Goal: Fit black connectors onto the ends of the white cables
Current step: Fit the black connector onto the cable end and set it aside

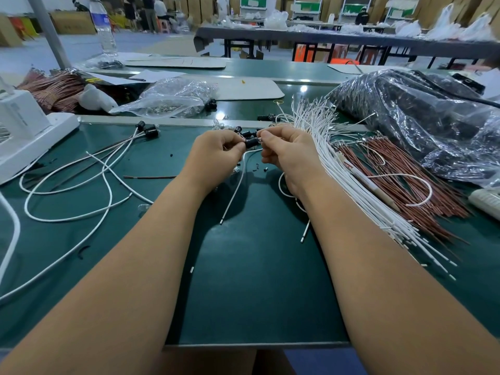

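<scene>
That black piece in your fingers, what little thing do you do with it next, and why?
Probably push the black connector further onto the white cable. Both hands, left hand and right hand, pinch it between them, and the cable hangs loose below it, so the fit does not look finished.

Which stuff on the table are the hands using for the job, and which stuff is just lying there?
For the job:
- black connector, pinched between left hand and right hand
- white cable hanging below it
- white cable bundle
- finished cables

Just lying about:
- brown wires
- water bottle
- clear plastic bag
</scene>
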Tool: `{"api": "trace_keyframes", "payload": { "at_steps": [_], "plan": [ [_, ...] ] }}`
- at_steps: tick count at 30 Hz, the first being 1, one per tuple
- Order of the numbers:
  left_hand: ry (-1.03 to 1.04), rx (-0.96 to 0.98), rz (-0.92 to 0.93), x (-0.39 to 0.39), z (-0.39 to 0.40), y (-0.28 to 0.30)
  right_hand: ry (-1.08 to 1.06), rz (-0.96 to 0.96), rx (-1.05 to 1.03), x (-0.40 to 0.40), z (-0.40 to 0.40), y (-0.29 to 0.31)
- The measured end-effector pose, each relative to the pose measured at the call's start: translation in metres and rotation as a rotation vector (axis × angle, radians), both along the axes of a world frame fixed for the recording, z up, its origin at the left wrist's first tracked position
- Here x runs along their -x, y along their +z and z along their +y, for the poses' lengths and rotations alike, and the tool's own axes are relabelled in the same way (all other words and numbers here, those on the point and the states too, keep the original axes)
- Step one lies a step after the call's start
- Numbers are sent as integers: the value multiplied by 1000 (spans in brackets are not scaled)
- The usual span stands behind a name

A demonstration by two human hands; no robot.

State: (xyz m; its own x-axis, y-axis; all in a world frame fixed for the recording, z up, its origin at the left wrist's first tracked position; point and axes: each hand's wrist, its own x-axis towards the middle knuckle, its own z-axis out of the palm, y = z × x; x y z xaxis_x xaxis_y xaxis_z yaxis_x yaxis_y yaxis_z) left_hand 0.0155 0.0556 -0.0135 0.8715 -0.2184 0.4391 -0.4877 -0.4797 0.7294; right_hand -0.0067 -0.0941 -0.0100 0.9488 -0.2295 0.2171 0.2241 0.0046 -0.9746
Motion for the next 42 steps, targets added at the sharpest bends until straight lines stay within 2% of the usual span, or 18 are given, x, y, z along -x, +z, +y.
{"api": "trace_keyframes", "payload": {
  "at_steps": [5, 16, 24, 29, 38, 42],
  "plan": [
    [28, 0, -73, 0, 0, 0, -6, 56, 56, -1, -1, -1],
    [-21, 101, 1, -3, 4, 1, -67, 71, 149, 2, 4, 1],
    [1, 178, 7, -1, 2, 2, 12, 147, -52, 4, 7, 6],
    [-39, 199, 20, 3, 0, 4, -19, 179, -154, 2, 5, 9],
    [-94, 220, 126, 5, 1, 5, 40, 132, -183, 1, 0, 5],
    [-103, 218, 138, 5, 1, 4, 15, 124, -94, 0, 0, 4]
  ]
}}
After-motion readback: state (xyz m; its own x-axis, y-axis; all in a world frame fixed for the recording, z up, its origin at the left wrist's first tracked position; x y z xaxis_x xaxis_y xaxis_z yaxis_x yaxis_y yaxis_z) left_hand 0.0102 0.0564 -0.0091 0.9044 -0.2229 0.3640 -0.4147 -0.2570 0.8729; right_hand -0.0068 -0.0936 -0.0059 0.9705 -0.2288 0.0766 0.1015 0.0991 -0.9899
